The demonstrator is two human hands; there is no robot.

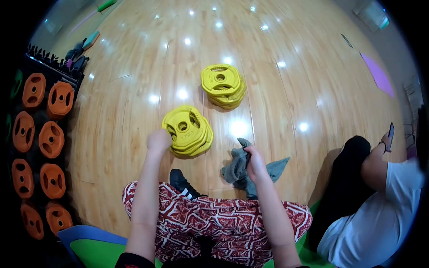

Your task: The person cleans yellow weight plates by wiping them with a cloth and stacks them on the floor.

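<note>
Two stacks of yellow weight plates stand on the wooden floor. My left hand (159,141) is closed at the left edge of the nearer stack (187,132), its fingers curled against the top plate's rim; what they grip there is hidden. The farther stack (222,85) lies beyond it, a little to the right. A grey-green cloth (239,169) hangs crumpled from my right hand (255,164), pinched between thumb and fingers, right of the nearer stack.
Orange weight plates (53,181) hang on a dark rack at the left. A person (380,214) in a white top sits close at my right, holding a phone (391,136). A black shoe (181,182) is before my crossed legs. A purple mat (376,75) lies far right.
</note>
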